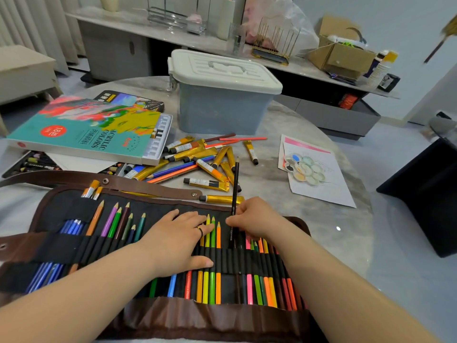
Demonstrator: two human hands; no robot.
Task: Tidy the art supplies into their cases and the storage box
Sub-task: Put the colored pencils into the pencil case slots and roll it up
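While your left grip (pixel 178 241) lies flat, fingers straight, on roll (pixel 158 211), right grip (pixel 254 219) pinches black pencil (pixel 236 179), tip pointing away.

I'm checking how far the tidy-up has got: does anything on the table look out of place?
Yes. Gold paint tubes and loose pencils lie strewn beside the acrylic paint box, outside any case. That box rests askew, partly over a crayon tray.

Two bare forearms showing from the near edge; left hand (pixel 173 241) wears a narrow dark ring (pixel 199 230) with a gold-toned edge on one finger; right hand (pixel 254 219) bare.
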